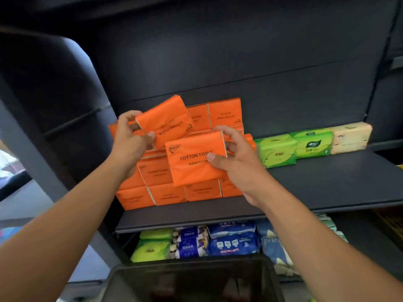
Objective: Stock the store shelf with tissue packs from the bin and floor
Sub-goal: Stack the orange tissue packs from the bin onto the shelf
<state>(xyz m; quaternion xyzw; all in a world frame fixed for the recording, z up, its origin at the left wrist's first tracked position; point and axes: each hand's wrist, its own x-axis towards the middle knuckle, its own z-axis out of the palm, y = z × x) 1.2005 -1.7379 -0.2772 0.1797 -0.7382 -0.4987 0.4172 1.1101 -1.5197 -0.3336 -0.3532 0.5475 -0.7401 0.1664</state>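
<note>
Tissue packs in orange wrap were piled in a stack (168, 194) at the left end of the dark shelf (327, 184). Four sat along the front bottom row. The ones behind were partly hidden, so the full count could not be told. Two more orange ones were up in front of the pile, one in each hand.

To the right, two green packs (277, 149) and one cream pack (351, 138) stood in a row at the back. Below the shelf lay two lower green packs (152, 249) and some blue packs (233, 245). One dark bin (192, 280) stood at the bottom.

The pile came close to the shelf's front edge. Right of it, in front of the green packs, the board was bare. There was open space above the pile too.

The left hand (130, 136) pinched the tilted pack (168, 120) by its left end, fingers curled. The right hand (235, 158) gripped the level pack (194, 164) at its right side, thumb across the front.
</note>
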